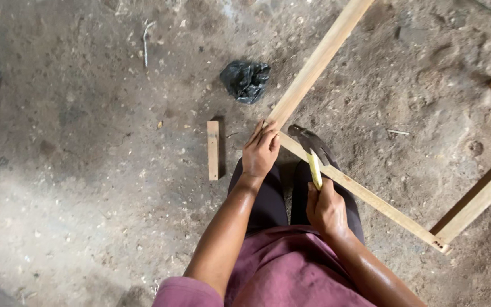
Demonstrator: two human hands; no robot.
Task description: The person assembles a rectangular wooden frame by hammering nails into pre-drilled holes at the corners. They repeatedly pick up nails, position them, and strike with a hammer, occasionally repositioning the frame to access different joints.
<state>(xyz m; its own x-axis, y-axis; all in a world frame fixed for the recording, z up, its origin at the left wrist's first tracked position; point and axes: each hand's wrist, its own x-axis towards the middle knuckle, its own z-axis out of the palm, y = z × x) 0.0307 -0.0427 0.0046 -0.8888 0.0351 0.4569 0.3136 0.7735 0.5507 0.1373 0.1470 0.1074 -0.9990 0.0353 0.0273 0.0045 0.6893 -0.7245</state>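
So the left hand (261, 150) is pressed down on the corner of a wooden frame (365, 196), right where two slats meet, fingers close together and curled over the joint; can't tell if anything small is pinched under them. The right hand (325, 207) is wrapped tight around the yellowish handle of a hammer (313, 150), with the dark head sitting just beside that corner. A short wood offcut (213, 149) lies on the dirt floor (86, 170) nearby, and a crumpled black plastic bag (246, 80) sits past it. The frame's far ends run out of shot.
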